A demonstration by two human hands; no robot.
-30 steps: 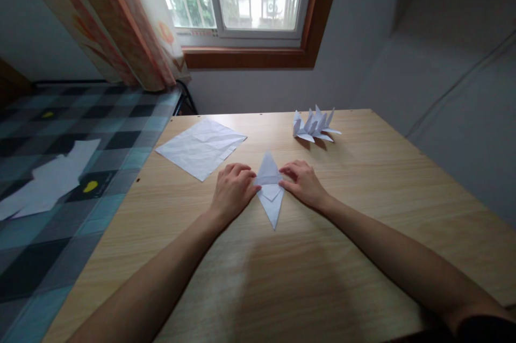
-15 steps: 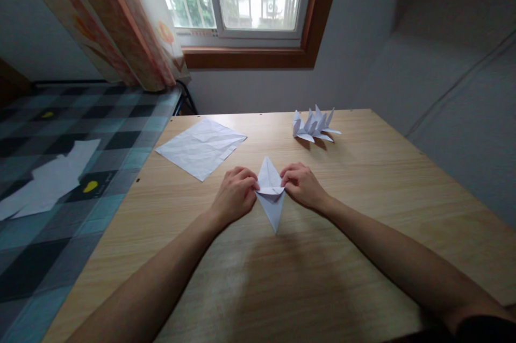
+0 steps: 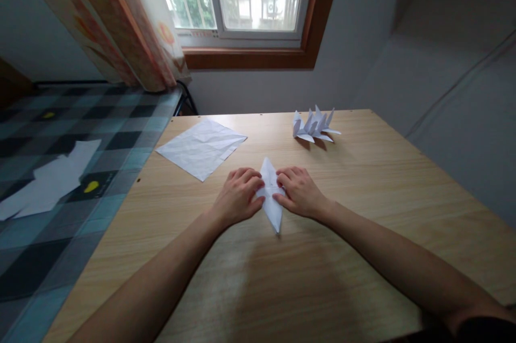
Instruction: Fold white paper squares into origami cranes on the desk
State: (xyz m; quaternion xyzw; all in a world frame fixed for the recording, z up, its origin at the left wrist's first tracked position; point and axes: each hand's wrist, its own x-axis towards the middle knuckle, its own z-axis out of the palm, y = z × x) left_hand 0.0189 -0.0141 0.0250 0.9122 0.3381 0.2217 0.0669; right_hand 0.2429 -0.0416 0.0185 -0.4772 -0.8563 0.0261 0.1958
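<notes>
A white folded paper (image 3: 273,213), a narrow kite shape with points at both ends, lies on the wooden table (image 3: 363,214) in the middle. My left hand (image 3: 239,197) presses on its left side with curled fingers. My right hand (image 3: 298,192) presses on its right side the same way. The two hands nearly meet over the paper's middle, so only its far tip and near tip show.
A flat creased white sheet (image 3: 200,147) lies at the table's back left. Several finished folded paper figures (image 3: 315,126) stand at the back right. Left of the table is a bed with a checked cover (image 3: 60,171) and loose white paper (image 3: 48,181). A window and curtain are behind.
Both hands have moved inward over the paper. The side flaps, spread wider a second ago, are folded in toward the middle, and the shape is now narrower.
</notes>
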